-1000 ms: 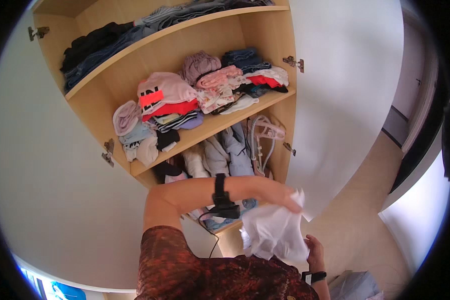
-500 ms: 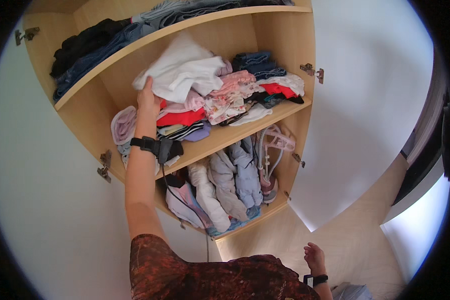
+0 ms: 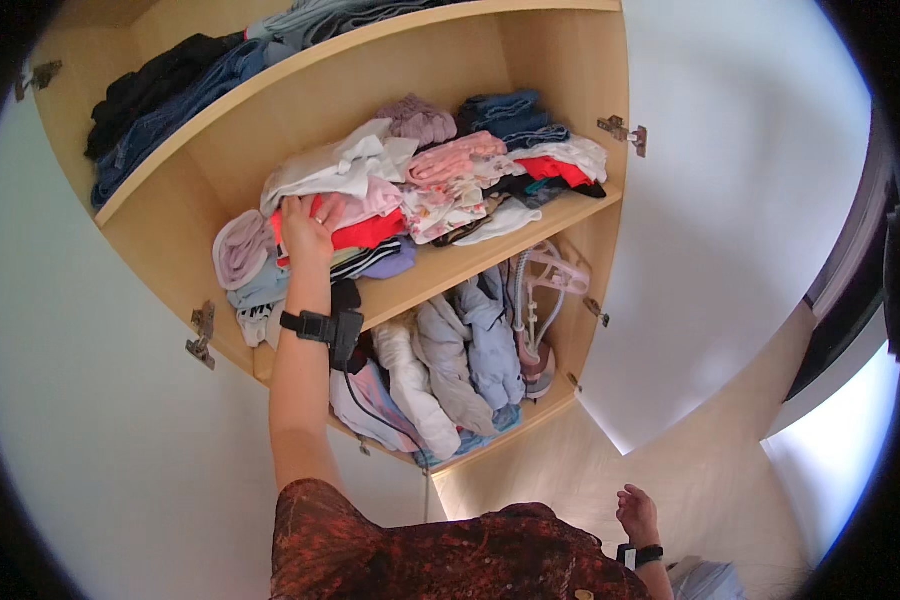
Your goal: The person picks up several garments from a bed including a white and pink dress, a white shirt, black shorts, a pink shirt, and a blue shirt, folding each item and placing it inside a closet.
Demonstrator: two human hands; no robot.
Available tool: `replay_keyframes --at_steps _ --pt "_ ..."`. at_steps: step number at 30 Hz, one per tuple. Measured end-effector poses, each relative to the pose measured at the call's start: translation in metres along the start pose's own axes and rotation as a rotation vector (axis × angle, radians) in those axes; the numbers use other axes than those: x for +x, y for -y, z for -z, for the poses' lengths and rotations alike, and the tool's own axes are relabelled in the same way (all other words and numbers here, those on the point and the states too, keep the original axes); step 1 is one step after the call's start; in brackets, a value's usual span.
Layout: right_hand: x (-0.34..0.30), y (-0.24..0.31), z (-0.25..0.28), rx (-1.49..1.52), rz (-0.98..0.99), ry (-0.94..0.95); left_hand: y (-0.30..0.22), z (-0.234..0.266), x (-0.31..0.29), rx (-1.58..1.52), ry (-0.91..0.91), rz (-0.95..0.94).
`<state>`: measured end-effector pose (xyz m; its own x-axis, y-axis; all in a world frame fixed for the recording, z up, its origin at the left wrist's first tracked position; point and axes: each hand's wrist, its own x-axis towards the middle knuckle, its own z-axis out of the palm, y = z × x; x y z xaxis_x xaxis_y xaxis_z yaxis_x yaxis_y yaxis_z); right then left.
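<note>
My left hand [image 3: 308, 225] reaches into the middle shelf of a wardrobe, its fingers apart and resting against the front of a clothes pile. They touch a red garment [image 3: 368, 232] and the lower edge of a white garment [image 3: 335, 168] that lies crumpled on top. Part of the fingertips is hidden among the cloth. Beside it on the left sits a rolled pale pink garment [image 3: 243, 248]; to the right is a folded floral piece [image 3: 448, 208]. Down at the lower right hangs my right hand [image 3: 637, 512], fingers loosely curled and apart, with nothing in it.
Folded jeans [image 3: 505, 112] and a mauve bundle [image 3: 418, 120] lie farther back. Dark clothes [image 3: 165, 92] fill the upper shelf. Below, rolled garments [image 3: 450, 360] stand beside a pink garment steamer [image 3: 538, 365]. An open white door [image 3: 730, 200] stands on the right.
The white garment, raised in my left hand before, now lies lower on the pile. My left hand has come down and slightly right, off it onto the red cloth. My right hand stays low.
</note>
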<state>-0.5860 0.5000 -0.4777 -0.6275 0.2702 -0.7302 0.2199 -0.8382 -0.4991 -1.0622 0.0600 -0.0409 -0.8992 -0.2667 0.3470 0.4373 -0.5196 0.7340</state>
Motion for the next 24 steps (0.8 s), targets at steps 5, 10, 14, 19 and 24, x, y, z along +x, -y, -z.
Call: replay_keyframes --at_steps 5,10,14,19,24 --pt "0.002 -0.012 0.010 0.009 -0.007 -0.037 0.002 0.005 -0.006 0.396 0.062 0.228" --pt "0.001 -0.018 0.034 0.070 0.012 -0.022 0.003 -0.087 0.029 1.108 0.580 -0.513" --pt "-0.003 -0.027 0.035 -0.035 0.072 -0.025 0.008 -0.065 0.108 1.695 0.421 -0.869" --pt "-0.016 -0.057 0.088 0.144 0.069 -0.113 0.065 -0.063 0.083 2.132 0.263 -0.087" --pt "-0.025 -0.104 0.127 0.193 0.083 -0.261 0.054 -0.063 0.100 2.213 0.512 -0.235"
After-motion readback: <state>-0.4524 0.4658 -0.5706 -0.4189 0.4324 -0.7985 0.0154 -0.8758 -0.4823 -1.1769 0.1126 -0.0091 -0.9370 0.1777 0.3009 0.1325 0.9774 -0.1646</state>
